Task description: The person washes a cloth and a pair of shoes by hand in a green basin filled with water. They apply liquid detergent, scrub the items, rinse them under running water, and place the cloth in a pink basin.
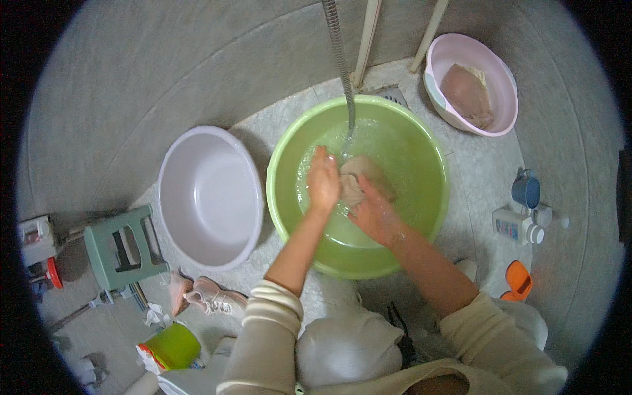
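Observation:
A light green plastic basin [424,232] with water in it stands in front of me. My left hand [324,181] is over the water with its fingers extended, close against the left side of a wet beige cloth [351,191]. On the cloth's other side, my right hand [376,213] touches it with the fingers; whether they pinch it I cannot tell. Part of the cloth lies under the water. A ribbed metal shower hose [335,44] hangs down into the basin, and water is disturbed around its lower end.
A pale lilac basin [224,197] stands to the left. A pink basin [506,84] at upper right holds brownish cloth [464,91]. At right are a blue cup [525,191], a white bottle [511,226] and an orange slipper [518,279]. A green stool [101,252] and pink shoes [215,296] lie left.

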Motion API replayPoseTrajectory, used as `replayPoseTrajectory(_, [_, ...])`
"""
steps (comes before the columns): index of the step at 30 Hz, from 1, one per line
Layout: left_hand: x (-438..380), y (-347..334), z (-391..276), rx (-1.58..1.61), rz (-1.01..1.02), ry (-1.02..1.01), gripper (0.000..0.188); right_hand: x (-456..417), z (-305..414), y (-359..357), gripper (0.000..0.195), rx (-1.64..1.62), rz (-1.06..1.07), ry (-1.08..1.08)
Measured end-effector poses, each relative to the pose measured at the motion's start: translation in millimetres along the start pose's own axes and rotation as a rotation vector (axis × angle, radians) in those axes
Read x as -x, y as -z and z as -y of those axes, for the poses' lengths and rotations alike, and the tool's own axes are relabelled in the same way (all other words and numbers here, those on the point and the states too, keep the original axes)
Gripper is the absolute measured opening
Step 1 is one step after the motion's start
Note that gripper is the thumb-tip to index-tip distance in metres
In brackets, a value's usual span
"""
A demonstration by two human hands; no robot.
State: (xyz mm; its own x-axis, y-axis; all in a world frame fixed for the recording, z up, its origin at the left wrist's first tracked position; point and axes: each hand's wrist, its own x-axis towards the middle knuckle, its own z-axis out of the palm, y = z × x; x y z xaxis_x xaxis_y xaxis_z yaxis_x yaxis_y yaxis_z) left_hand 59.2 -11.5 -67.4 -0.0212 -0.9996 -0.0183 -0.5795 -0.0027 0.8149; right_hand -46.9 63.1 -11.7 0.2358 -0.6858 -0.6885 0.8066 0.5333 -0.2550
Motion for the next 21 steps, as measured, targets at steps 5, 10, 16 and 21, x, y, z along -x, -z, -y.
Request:
replayPoseTrajectory(5, [6.1,19.9,-39.7,-0.146,0.129,0.086,0.042,-11.0,-6.6,83.1,0.078,0.107,-0.728,-0.141])
replayPoseTrajectory(10, [43.3,-25.8,-29.7,-0.375,0.433,-0.003,0.046,-14.0,9.7,84.4,0.069,-0.002,-0.426,-0.045])
replayPoseTrajectory(16, [62.4,-26.0,-52.0,0.011,0.550,-0.662,0.048,-8.3,51.0,75.6,0.057,-0.209,0.032,-0.036])
replayPoseTrajectory(21, [43.9,18.9,-105.2,-0.233,0.066,-0.597,0.049,6.4,54.1,22.1,0.048,-0.193,0.122,0.094])
